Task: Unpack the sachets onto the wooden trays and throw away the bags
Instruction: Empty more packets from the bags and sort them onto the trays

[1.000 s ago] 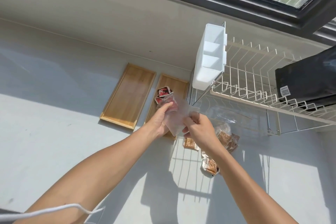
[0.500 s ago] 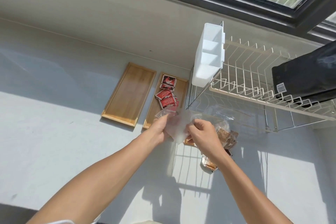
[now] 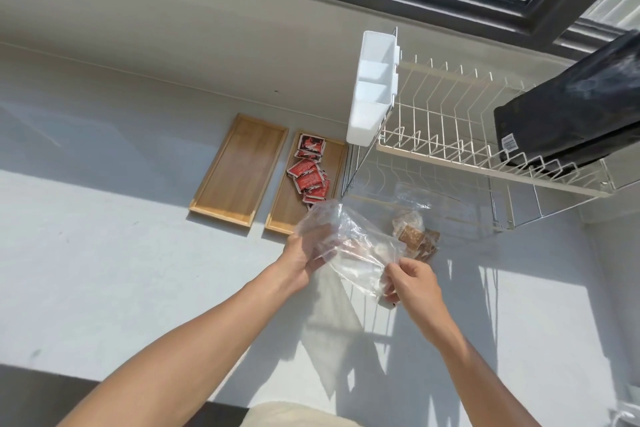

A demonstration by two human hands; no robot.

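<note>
Above the counter, both my hands, left (image 3: pixel 308 251) and right (image 3: pixel 410 282), pinch the emptied bag (image 3: pixel 353 246) near the red sachets (image 3: pixel 310 173) on the right tray (image 3: pixel 337 152); a draught could blow it away.

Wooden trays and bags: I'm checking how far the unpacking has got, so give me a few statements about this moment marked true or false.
1. The red sachets lie on the right wooden tray. True.
2. The left wooden tray holds brown sachets. False: nothing lies on it; the brown sachets are still in a clear bag on the counter, under the dish rack.
3. Both hands hold the clear plastic bag. True: the left hand grips one end, the right hand pinches the other.
4. The held bag is full of red sachets. False: it looks empty.
5. The white caddy stands on the counter. False: it hangs on the rack's end.
</note>
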